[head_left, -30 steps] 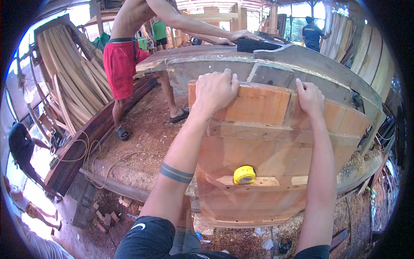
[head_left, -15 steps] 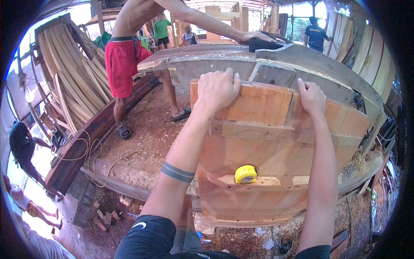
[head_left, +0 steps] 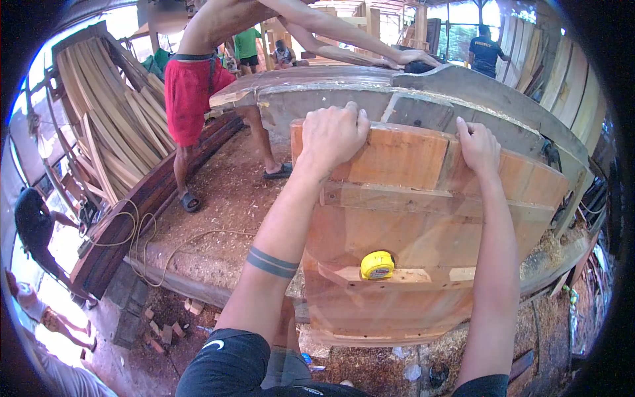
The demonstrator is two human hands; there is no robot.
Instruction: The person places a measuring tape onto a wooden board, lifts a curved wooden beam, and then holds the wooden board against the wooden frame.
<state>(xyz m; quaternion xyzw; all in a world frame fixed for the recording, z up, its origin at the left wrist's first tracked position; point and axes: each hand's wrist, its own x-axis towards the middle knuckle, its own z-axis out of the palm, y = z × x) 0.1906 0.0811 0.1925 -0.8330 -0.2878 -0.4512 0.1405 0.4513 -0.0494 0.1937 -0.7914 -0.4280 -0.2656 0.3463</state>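
Observation:
A wide orange-brown wooden panel with crosswise battens stands upright before me. Over its top edge, left of the middle, my left hand is closed, fingertips hidden behind the wood. Farther right, my right hand grips the same edge, its thumb pointing up. On the lower batten between my arms rests a yellow tape measure, touched by neither hand. Just behind the panel runs a long curved grey frame with a planked top, strewn with shavings along its edge.
A co-worker in red shorts leans over the planked top, hands on a dark tool. Long boards lean at the left. A thin rope trails over dark timbers. Wood offcuts and sawdust cover the ground.
The co-worker's hands and dark tool have slid to the right along the planked top, and a second hand now shows there. My hands, the panel and the tape measure stay put.

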